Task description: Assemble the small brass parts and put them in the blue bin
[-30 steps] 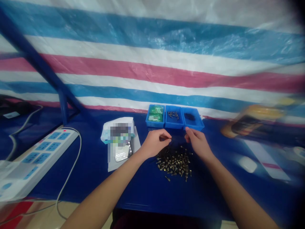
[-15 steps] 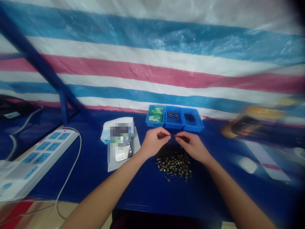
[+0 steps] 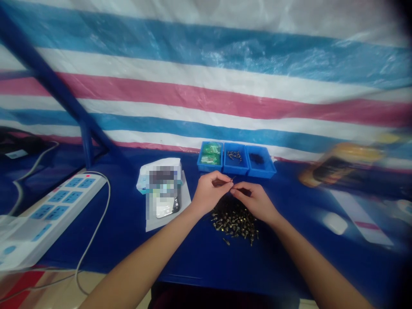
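My left hand (image 3: 211, 191) is pinched shut, and a small dark piece pokes up from between its thumb and forefinger; its kind is too small to make out. Close against it, my right hand (image 3: 254, 199) is also closed in a pinch, its fingertips meeting those of the left. What the right fingers hold is hidden. Below both hands lies a heap of small brass-coloured metal parts (image 3: 236, 223) on the blue table. Behind them stand three blue bins: one with green-and-white packets (image 3: 210, 151), one with some metal parts (image 3: 234, 156), one with small black pieces (image 3: 256, 159).
On the left are a power strip (image 3: 61, 206) with a white cable, a packet of tissues (image 3: 148, 178) and a phone (image 3: 167, 208). To the right stand a blurred yellow-lidded jar (image 3: 341, 165) and a white rounded object (image 3: 335, 223). A striped sheet (image 3: 225, 94) hangs behind.
My hands have come together; the right moved left until its fingertips met the left's. The small dark piece now shows above the left fingers.
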Action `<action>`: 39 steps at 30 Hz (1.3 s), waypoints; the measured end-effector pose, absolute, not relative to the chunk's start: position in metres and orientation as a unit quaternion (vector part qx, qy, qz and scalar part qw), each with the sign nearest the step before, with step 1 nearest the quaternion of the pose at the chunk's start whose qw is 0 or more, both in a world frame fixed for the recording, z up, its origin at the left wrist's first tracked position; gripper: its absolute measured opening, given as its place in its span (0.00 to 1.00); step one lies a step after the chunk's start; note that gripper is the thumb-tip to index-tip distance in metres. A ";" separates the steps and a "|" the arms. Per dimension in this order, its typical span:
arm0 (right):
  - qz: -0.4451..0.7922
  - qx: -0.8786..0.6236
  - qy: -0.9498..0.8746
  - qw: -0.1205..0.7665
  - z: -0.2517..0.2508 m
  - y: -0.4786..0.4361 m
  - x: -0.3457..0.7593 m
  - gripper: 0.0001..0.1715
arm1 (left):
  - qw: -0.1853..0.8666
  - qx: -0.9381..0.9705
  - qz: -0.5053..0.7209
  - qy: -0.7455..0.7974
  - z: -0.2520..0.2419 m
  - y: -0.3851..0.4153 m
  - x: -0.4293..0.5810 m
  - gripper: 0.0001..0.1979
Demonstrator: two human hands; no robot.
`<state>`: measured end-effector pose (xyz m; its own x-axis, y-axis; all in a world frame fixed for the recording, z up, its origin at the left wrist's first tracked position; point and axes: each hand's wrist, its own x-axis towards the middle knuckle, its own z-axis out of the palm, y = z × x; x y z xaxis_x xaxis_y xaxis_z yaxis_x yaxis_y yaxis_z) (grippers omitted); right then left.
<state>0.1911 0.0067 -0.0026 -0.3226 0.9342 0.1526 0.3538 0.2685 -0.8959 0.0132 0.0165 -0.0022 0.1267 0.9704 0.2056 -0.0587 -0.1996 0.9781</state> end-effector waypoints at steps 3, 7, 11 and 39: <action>0.411 -0.451 -0.701 0.368 -0.003 0.007 0.191 0.13 | 0.485 0.571 0.529 0.398 -0.003 0.017 0.013 0.08; 0.414 -0.438 -0.712 0.361 -0.002 0.007 0.192 0.13 | 0.480 0.569 0.535 0.399 -0.004 0.017 0.013 0.08; 0.406 -0.449 -0.709 0.363 -0.002 0.007 0.191 0.13 | 0.479 0.569 0.536 0.400 -0.003 0.016 0.014 0.08; 0.400 -0.546 -0.480 0.557 -0.011 0.037 0.223 0.26 | 0.483 0.578 0.494 0.435 -0.003 0.018 0.010 0.08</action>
